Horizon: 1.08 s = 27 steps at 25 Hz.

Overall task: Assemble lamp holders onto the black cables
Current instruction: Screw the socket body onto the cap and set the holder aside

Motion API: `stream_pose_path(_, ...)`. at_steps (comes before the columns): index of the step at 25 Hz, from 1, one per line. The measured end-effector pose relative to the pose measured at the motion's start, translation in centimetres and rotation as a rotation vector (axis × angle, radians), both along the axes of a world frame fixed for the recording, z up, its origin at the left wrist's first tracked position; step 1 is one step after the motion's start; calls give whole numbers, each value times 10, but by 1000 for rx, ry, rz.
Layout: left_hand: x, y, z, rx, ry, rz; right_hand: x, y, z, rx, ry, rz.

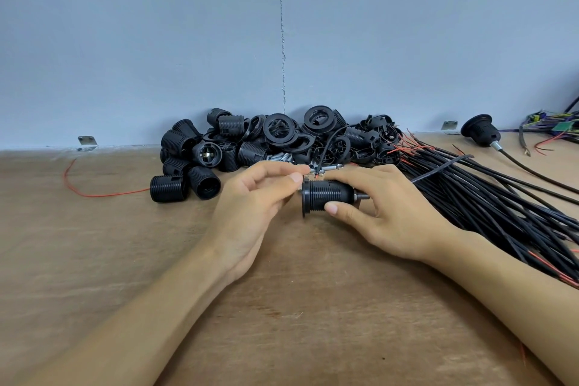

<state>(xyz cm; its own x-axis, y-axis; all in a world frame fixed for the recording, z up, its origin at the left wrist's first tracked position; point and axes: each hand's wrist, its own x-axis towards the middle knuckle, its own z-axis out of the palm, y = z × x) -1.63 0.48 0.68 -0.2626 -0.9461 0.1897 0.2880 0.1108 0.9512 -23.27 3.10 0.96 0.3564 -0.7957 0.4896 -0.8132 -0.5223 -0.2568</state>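
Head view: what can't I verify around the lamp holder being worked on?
Head view, lamp holder: its inside is hidden, seen side-on behind its flange.
Head view, left hand: blurred fingertips; whether they pinch anything is unclear.
Head view, right hand: grips the holder and covers where any cable enters its rear.
Head view, cable bundle: far ends cut off by the right edge.

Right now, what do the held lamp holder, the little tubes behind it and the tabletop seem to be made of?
The lamp holder looks like matte black plastic, with moulded ribs. The little tubes are probably metal: silvery and shiny. The tabletop looks like wood or wood-look board: brown streaky grain, dull finish.
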Motion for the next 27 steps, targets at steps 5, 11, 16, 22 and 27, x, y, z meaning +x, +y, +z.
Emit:
stream_pose_path(5, -5, 3, -2, 8, 6, 41, 0, 0, -1, 7, 0, -30)
stream_pose_path(11, -2, 1, 0, -26, 82, 61, 0, -1, -1, 3, 4, -22)
stream_pose_path(16, 1, 0, 1, -66, -28, 105, -1, -1, -2, -15, 3, -65)
stream_pose_path(22, -11, 6, -3, 32, -144, 28, -4, -2, 2, -44, -113, -78)
stream_pose_path(27, -9, 4, 3, 45, -76, 47, -2, -2, -1, 11, 6, -60)
